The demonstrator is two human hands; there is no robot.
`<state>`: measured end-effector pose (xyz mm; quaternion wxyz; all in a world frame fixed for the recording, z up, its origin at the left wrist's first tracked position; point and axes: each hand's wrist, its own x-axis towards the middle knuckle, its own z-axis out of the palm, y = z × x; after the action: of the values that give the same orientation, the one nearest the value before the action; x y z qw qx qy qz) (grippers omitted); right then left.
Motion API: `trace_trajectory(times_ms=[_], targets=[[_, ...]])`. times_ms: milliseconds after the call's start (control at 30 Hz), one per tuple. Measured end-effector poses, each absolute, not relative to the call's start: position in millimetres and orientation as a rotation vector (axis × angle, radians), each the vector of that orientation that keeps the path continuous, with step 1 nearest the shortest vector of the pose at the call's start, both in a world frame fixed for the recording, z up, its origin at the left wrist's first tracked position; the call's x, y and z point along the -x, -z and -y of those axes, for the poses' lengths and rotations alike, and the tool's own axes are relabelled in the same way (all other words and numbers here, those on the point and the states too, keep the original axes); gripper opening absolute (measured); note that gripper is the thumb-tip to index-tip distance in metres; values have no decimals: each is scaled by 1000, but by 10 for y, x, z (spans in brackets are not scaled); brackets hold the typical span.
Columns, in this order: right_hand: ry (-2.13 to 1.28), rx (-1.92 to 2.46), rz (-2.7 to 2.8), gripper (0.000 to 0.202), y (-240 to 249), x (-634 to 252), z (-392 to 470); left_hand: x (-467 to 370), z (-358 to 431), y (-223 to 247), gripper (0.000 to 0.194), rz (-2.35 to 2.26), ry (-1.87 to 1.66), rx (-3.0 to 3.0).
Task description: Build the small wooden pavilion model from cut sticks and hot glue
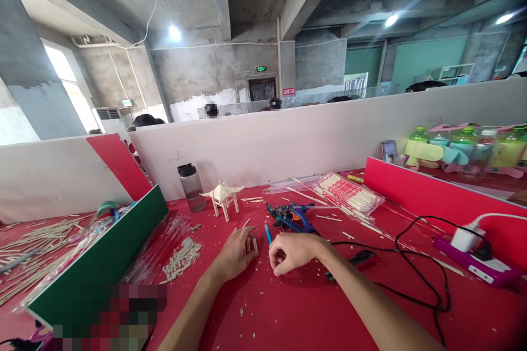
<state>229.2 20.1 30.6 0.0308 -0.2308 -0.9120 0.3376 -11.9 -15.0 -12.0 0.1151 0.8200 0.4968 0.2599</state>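
My left hand rests low over the red table, its fingers around a few short wooden stick pieces that stand up between thumb and fingers. To its right, my right hand is curled, with a blue pen-like tool sticking out beyond its knuckles. Behind the hands stands a small pavilion-shaped model made of sticks. Blue and black tools, among them a glue gun or clamp, lie just beyond my right hand.
A dark-lidded bottle stands by the white partition. Cut stick pieces are piled at left beside a green divider. Packed sticks lie back right. A black cable runs to a purple power strip.
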Motion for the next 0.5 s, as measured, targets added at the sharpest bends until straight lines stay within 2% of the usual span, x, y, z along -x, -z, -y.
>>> trace_trajectory(times_ms=[133, 300, 400, 500], targets=[[-950, 781, 2782, 15, -279, -2257, -215, 148, 74, 171, 53, -1505, -948, -2381], [-626, 987, 2497, 23, -231, -2157, -198, 162, 72, 146, 51, -1450, -1051, -2402], [-618, 1021, 2423, 37, -197, -2095, -166, 137, 129, 82, 53, -1395, -1049, -2417], [-645, 1003, 2468, 33, -155, -2031, -142, 112, 176, 32, 54, -1373, -1039, -2414]])
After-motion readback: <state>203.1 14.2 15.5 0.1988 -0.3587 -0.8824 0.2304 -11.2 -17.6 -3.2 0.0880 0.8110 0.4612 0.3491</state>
